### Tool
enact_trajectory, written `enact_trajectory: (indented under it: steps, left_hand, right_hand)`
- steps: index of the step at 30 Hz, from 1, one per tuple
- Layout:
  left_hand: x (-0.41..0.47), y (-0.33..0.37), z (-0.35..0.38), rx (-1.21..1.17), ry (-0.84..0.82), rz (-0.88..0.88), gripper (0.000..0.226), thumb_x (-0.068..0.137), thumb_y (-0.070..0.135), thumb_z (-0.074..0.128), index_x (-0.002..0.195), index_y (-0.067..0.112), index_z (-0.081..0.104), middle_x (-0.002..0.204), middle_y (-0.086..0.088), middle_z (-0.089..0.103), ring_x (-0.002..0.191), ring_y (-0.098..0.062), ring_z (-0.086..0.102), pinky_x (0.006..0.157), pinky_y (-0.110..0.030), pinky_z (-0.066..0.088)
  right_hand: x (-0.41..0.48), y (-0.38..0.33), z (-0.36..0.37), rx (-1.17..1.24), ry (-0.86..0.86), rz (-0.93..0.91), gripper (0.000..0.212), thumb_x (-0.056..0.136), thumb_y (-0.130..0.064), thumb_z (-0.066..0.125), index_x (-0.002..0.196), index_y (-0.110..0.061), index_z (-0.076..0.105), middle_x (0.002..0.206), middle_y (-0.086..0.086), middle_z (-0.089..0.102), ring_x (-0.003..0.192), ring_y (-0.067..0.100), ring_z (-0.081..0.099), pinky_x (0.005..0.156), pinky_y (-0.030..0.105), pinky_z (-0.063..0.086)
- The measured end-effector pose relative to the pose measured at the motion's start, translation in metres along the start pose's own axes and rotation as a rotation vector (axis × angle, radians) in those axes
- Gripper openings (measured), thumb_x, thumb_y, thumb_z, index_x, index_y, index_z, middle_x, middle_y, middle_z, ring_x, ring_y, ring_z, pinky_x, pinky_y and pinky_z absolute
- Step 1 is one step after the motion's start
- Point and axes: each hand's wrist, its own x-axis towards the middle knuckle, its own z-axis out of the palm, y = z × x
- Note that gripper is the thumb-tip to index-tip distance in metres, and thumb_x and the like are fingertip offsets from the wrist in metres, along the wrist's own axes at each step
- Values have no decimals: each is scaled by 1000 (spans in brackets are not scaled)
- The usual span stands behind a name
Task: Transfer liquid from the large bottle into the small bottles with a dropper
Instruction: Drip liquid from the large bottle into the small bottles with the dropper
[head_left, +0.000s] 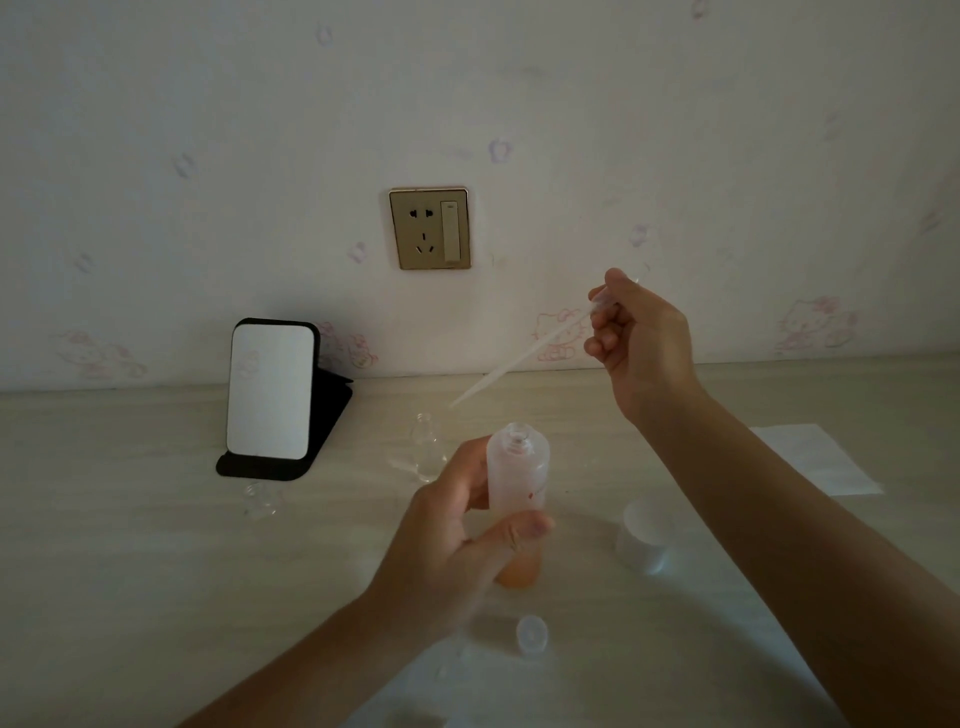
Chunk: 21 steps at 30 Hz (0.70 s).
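At the far left a rectangular mirror on a black folding stand (270, 395) leans near the back edge of the pale wood-grain worktop (130, 545), where it meets the wall. Just in front of the stand is a small clear glass bottle (262, 499), too faint to show its contents. Bare worktop runs from there to the person's left forearm. Further right a second small clear glass bottle (428, 447) stands upright with its neck open; whether it holds liquid cannot be told. The left hand (457, 525) grips the large frosted plastic bottle (519, 473), thumb curled across the front and fingers behind. The bottle is upright near the middle of the worktop, its mouth uncapped, with orange liquid only in the bottom part. In front of it, apart, sits a small translucent plastic cap (532, 631). Above, the long clear plastic dropper (519, 358) slants down to the left. Its tip hangs in the air over the gap between the two upright bottles, touching neither mouth. The right hand (639, 343), raised above the worktop, pinches the dropper's bulb end between thumb and curled fingers. To the right of the large bottle stands a white round lid (647, 530), apart from it. Beyond the right forearm a white sheet of paper (815, 457) lies flat.
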Motion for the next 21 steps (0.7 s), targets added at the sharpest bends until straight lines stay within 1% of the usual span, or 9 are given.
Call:
enact_trajectory:
  steps: [2,4,6,9,12,13,15,17,21]
  left_hand:
    - [0,2,-3,-37,41,-8,31,86,47,76,116,41,68,100,6,77,94,-13,74,79,-20,57]
    - [1,2,-11,-69,95,-27,27,85,45,75,110,35,72,84,8,73,77,-9,69,66,-22,53]
    - [5,0,-20,-65,149,-48,30,83,48,74,107,30,74,74,5,65,70,-13,62,62,-30,47]
    - [13,-3,-33,-37,204,-59,31,80,49,72,101,26,75,74,-14,63,66,-19,58,61,-35,44]
    - [17,-7,-40,9,203,-60,29,81,49,72,100,26,75,76,-17,65,66,-32,59,60,-36,44]
    - [18,-8,-41,29,194,-61,28,81,49,72,99,27,75,74,-14,65,65,-31,60,59,-36,44]
    - [18,-11,-42,61,176,-59,26,82,49,72,100,30,75,70,-1,64,63,-18,58,57,-30,43]
    - [18,-12,-41,76,165,-53,26,82,48,72,102,30,75,69,5,64,64,-10,57,56,-26,43]
    - [17,-12,-41,98,156,-45,26,83,47,72,104,30,75,73,-5,66,65,-12,57,58,-26,44]
  right_hand:
    - [0,-2,0,34,-6,24,29,98,-24,71,72,-10,71,62,4,56,46,13,43,47,26,45]
    - [1,-5,-1,79,-12,38,30,97,-24,71,69,-11,71,61,3,55,46,13,42,47,26,44]
    - [2,-8,-2,112,-13,37,33,96,-23,70,65,-12,71,61,3,54,46,12,42,46,26,44]
    - [3,-11,-4,142,-11,28,37,96,-22,69,59,-15,69,62,2,54,46,12,41,47,26,43]
    - [3,-12,-4,142,-4,22,38,95,-21,69,57,-15,68,63,2,55,46,12,40,47,26,40]
    - [3,-12,-4,134,-3,18,38,95,-22,69,57,-15,67,63,2,54,46,12,39,47,26,40]
    - [3,-12,-3,117,0,8,37,94,-22,69,57,-15,67,63,3,54,46,13,38,47,26,40]
    - [3,-11,-3,109,11,5,37,94,-22,69,58,-15,68,63,3,53,46,13,38,47,26,40]
    - [2,-11,-3,59,2,-17,37,95,-20,69,58,-14,69,62,4,54,46,13,37,46,27,39]
